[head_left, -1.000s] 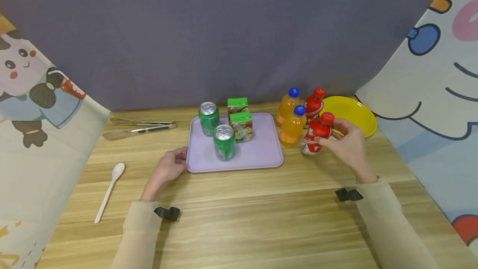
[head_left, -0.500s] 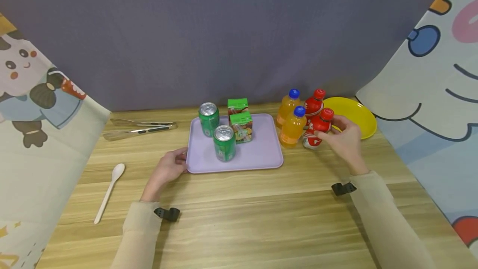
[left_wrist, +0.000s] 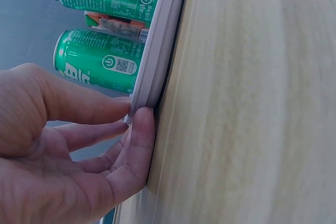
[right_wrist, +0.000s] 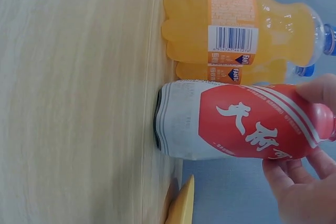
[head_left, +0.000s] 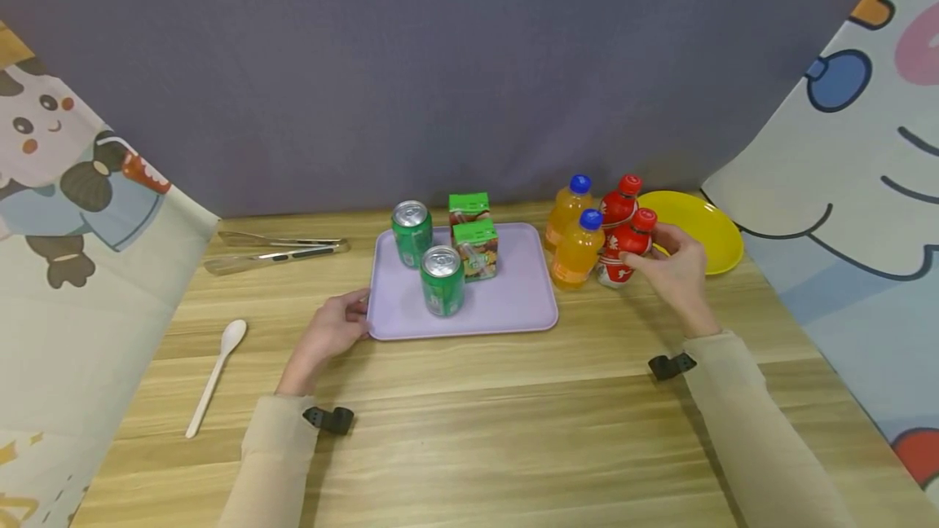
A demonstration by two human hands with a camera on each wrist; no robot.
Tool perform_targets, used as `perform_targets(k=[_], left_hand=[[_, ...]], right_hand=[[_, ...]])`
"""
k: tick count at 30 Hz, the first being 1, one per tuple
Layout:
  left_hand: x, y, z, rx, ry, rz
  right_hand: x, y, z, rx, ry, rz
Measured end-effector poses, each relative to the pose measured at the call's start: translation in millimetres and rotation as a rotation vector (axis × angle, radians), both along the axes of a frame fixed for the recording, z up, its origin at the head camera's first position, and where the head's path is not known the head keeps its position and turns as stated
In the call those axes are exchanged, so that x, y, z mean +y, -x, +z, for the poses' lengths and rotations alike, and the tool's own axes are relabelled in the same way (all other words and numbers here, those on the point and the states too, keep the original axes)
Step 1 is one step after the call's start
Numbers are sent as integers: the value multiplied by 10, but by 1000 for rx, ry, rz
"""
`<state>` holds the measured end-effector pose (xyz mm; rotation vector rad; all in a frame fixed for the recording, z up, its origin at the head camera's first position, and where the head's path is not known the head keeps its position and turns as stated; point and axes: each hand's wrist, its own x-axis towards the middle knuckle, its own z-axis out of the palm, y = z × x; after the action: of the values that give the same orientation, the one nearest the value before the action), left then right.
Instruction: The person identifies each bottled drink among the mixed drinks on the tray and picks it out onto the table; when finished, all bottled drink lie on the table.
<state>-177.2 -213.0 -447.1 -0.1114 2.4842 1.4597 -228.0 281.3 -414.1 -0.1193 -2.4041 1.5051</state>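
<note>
A: 2 hands are working. What is changing?

B: Right hand (head_left: 678,267) is gripping the red bottle (head_left: 623,255), right of frame centre, now moved back beside the orange bottle (head_left: 575,249), base meeting the table (head_left: 513,430). Placement appears nearly complete.

A: Left hand (head_left: 333,331)?

B: Fingers are pinching the tray (head_left: 513,312) edge, unchanged.
</note>
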Motion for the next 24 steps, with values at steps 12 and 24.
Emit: perform_targets(k=[12, 24], left_hand=[[-47, -51, 4, 7, 20, 31], [87, 3, 35, 105, 198, -53]], right_hand=[[-46, 74, -16, 30, 10, 109], [-5, -197, 86, 93, -18, -35]])
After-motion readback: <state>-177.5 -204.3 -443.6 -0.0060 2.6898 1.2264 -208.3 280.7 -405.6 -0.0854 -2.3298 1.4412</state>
